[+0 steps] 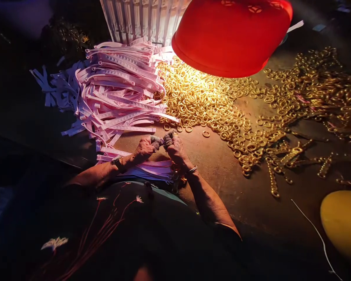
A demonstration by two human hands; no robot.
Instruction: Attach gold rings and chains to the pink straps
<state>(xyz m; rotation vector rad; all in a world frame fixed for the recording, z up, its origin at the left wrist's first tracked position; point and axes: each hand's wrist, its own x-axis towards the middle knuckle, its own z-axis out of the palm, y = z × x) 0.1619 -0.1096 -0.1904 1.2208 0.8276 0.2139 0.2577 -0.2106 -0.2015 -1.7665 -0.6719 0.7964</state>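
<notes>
Near the table's front edge, my left hand [146, 147] and my right hand [174, 147] meet, fingertips almost touching. Grey coverings wrap some fingers on both. Each hand is closed in a pinch; what lies between the fingertips is too small and hidden to name. Below my wrists lies a small bundle of pink straps [158, 168], partly covered by my forearms. A large heap of pink straps [119, 93] spreads just beyond my left hand. Past my right hand is a pile of gold rings [199, 93], with a few loose ones close to my fingers.
A red lamp shade [231, 39] hangs low over the rings and lights them. Gold ring strips [292, 156] and more gold pieces lie at the right. A ridged pale panel [143, 21] stands behind the straps. A yellow rounded object [343, 222] and white cord [317, 230] are front right.
</notes>
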